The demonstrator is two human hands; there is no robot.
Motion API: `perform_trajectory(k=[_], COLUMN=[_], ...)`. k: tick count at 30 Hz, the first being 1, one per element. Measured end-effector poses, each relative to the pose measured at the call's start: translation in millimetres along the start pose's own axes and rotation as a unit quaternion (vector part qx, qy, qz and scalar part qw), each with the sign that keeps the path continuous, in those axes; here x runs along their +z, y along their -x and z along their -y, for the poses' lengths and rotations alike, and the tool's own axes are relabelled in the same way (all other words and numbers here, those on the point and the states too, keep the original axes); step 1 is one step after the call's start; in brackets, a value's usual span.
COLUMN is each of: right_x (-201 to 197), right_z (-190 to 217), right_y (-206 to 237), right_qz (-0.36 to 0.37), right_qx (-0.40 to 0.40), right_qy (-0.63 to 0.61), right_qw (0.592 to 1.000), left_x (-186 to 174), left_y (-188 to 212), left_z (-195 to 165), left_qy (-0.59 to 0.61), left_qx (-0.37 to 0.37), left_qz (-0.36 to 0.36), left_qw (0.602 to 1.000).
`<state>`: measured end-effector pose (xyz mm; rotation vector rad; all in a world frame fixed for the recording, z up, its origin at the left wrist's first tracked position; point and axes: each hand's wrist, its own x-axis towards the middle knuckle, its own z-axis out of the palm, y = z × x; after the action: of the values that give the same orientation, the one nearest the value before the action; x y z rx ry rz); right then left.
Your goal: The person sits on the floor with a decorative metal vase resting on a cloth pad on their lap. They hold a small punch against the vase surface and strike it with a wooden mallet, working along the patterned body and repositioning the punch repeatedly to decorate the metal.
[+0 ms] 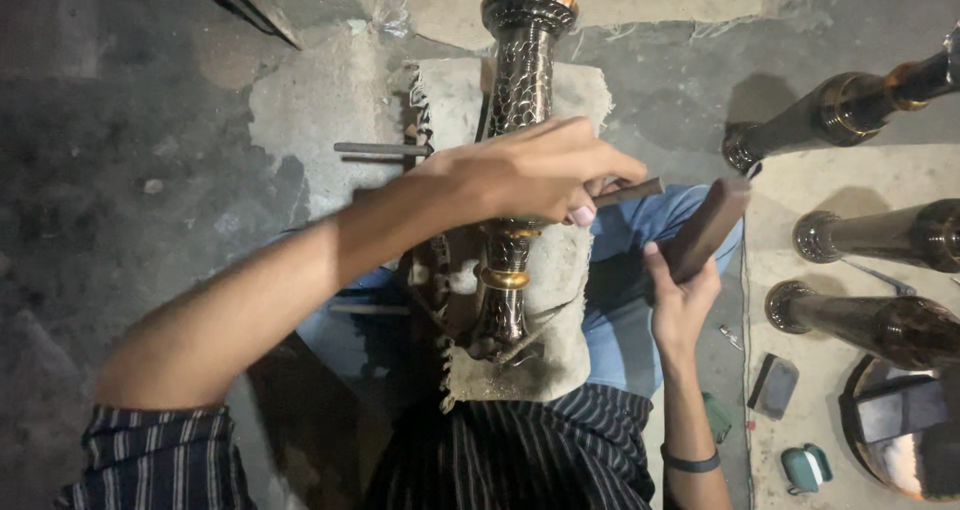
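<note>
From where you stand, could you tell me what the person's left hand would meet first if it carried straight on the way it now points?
The left hand points right, pinching a thin metal tool over the patterned metal vase. Carried on, it would probably first meet the brown wooden block held in the right hand, though depth is unclear.

Bare floor (130,170) lies open left (dim, perhaps gritty); three brass stems (870,235) crowd the right.
</note>
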<state>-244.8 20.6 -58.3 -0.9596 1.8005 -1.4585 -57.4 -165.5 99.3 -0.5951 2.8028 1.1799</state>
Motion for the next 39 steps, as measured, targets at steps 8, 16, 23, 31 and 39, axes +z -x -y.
perform_trajectory(k=[8, 16, 23, 31, 39], right_x=[-1, 2, -17, -26, -38], right_z=[24, 41, 56, 88, 99], right_y=[-1, 3, -3, -15, -20], right_qz=[0.024, 0.01, 0.061, 0.146, 0.099], right_qx=[-0.03, 0.036, -0.009, -0.151, -0.216], right_qy=[-0.022, -0.202, -0.076, 0.367, 0.214], right_qw=[0.999, 0.979, 0.995, 0.906, 0.947], left_x=[-2, 1, 9, 25, 44], left_y=[-8, -9, 6, 39, 55], left_z=[-4, 2, 7, 13, 12], left_qy=[-0.024, -0.041, -0.075, -0.06, -0.03], left_qx=[-0.012, -0.053, 0.058, 0.117, 0.076], left_qz=[0.027, 0.076, -0.056, -0.228, -0.281], left_qw=[0.999, 0.995, 0.994, 0.965, 0.956])
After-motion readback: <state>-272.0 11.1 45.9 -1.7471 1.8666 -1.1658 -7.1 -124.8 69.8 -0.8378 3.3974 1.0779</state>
